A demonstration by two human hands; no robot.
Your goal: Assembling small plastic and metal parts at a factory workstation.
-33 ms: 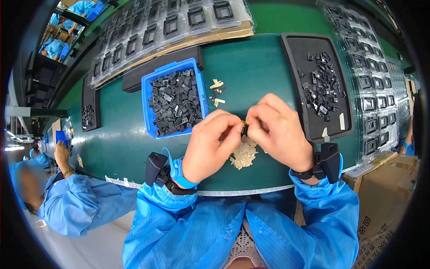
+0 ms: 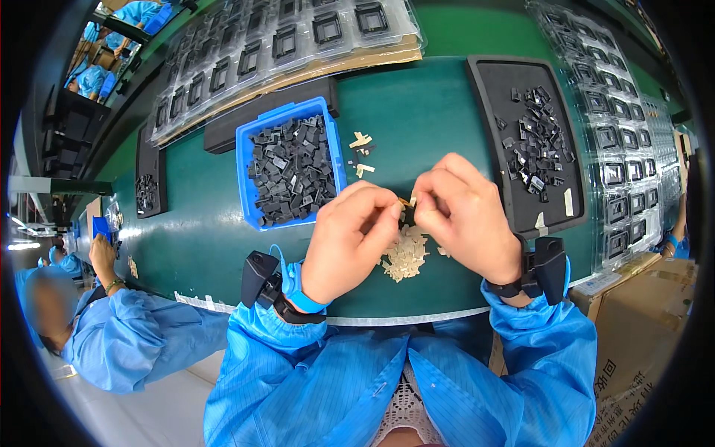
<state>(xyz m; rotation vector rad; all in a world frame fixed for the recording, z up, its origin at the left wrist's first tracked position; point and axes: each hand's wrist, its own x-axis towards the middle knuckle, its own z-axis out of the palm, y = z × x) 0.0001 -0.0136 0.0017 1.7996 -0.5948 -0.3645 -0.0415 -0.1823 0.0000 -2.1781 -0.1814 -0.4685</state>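
My left hand (image 2: 348, 242) and my right hand (image 2: 468, 216) meet at chest height over the green table, fingertips nearly touching. Between my left thumb and forefinger is a small black plastic part (image 2: 407, 214), mostly hidden by the fingers. A tiny pale strip (image 2: 412, 201) shows at my right fingertips, pinched there against the part, with an orange-yellow bit beside it. Just below lies a heap of small cream-coloured pieces (image 2: 404, 257). To the left of my hands stands a blue bin (image 2: 242, 175) full of black plastic parts (image 2: 294, 171).
A black foam tray (image 2: 547, 123) on the right holds scattered black parts. Clear plastic trays of black frames (image 2: 285, 43) are stacked at the far side, with more trays (image 2: 617, 171) at right. A co-worker in a blue sleeve (image 2: 138, 335) sits at left.
My hands have parted slightly, with small shifts of the fingers. The pale strip shows more plainly between the fingertips now; the black part is still held.
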